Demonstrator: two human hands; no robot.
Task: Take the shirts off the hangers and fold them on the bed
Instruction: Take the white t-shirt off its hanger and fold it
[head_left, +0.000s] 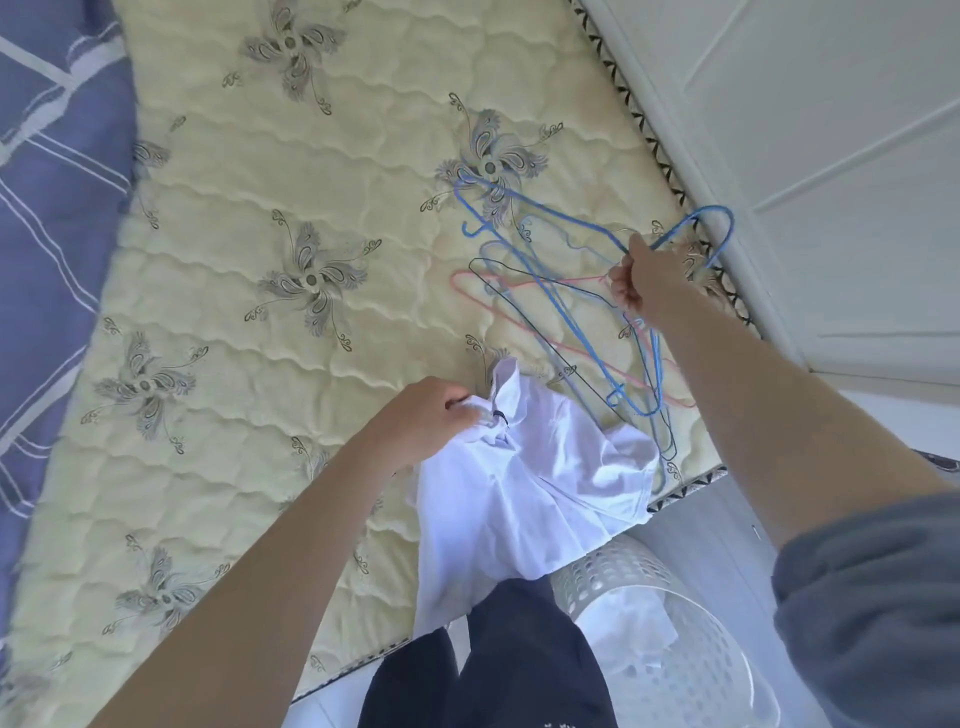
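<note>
Already the white shirt (545, 467) looks free of its hanger. It hangs bunched from the left hand (431, 415), whose fingers are curled round the collar. The upper part lies on the near corner of the bed (260, 208) and the hem drops past the edge.

The right hand (636, 283), well apart from the shirt, is closed on a blue hanger (722, 218) near its hook, over the far side of the bed. Beside and under it lie the spare hangers (561, 312), blue, pink and dark, all bare and tangled together on the mattress.

By that heap, several shirts have probably come off. No folded shirt shows on the bed, so the folding seems mostly or wholly left, starting with this shirt, which needs spreading flat.

A white basket (691, 649) stands on the floor by the corner with some white cloth (639, 629) in it; whether that is another shirt I cannot tell. A blue striped sheet (52, 182) covers the bed's left side.
</note>
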